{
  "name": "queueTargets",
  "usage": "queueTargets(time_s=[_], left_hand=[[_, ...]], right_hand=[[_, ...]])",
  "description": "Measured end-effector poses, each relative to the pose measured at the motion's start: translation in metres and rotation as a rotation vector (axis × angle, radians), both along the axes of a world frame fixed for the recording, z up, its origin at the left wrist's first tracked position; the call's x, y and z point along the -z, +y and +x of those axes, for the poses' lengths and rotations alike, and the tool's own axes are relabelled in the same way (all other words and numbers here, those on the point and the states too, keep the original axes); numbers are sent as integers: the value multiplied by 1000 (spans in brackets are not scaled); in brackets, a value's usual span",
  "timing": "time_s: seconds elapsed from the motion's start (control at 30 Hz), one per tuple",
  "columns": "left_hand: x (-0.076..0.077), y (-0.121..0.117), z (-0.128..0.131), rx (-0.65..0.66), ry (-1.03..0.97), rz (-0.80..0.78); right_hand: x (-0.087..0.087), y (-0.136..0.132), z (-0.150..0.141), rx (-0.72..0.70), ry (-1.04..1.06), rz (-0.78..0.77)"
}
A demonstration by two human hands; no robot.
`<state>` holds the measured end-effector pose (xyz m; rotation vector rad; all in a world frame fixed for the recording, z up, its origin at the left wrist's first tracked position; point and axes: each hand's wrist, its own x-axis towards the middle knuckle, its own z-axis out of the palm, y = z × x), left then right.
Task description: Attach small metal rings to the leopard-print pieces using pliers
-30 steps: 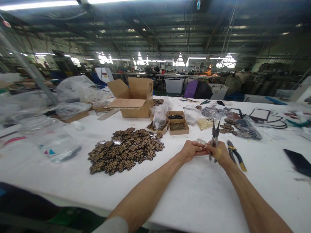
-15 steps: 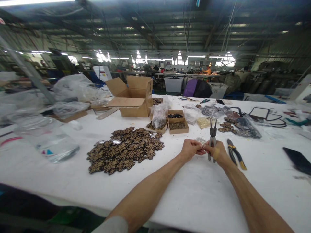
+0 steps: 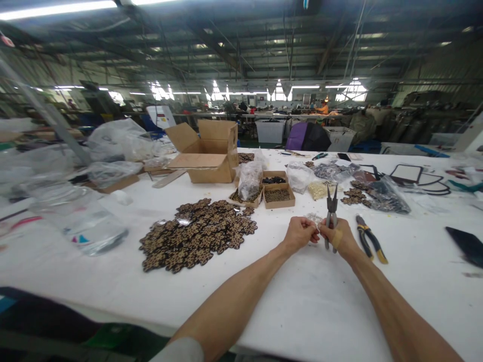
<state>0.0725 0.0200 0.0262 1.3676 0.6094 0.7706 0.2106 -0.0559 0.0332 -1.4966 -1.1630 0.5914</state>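
My right hand (image 3: 341,237) is closed around a pair of pliers (image 3: 331,206), whose narrow jaws point up and stand apart. Its thumb and index finger also meet near the fingertips of my left hand (image 3: 300,232). That left hand is pinched closed, and what sits in the pinch is too small to make out. Just behind the fingertips lies a small pile of shiny metal bits (image 3: 313,217) on the white table (image 3: 264,291). A second pair of pliers (image 3: 370,239), with black and yellow handles, rests to the right of my right hand.
Leopard-patterned flower-shaped pieces (image 3: 198,234) form a big heap on the left. Small cardboard trays (image 3: 279,203) of tiny parts stand behind my hands, near an open carton (image 3: 211,173). A clear plastic jug (image 3: 90,226) is far left; a dark phone-like slab (image 3: 466,244) lies far right.
The view has shifted slightly, so the table things appear a little to the right. Both hands stay close together, and the pliers remain in my right hand.
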Motion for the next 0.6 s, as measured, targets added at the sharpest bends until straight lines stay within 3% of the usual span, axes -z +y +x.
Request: queueTargets(time_s=[0.3,0.5,0.6], left_hand=[[-7,2,-2,-50,-83,3],[-16,14,-12,-165,-103,44],[-19,24,-19,-214,-113,57]], right_hand=[[-17,-10,4,-146,271,-27],[-6,-10,22,-117,42,-112],[-6,-13,26,-124,-242,-109]])
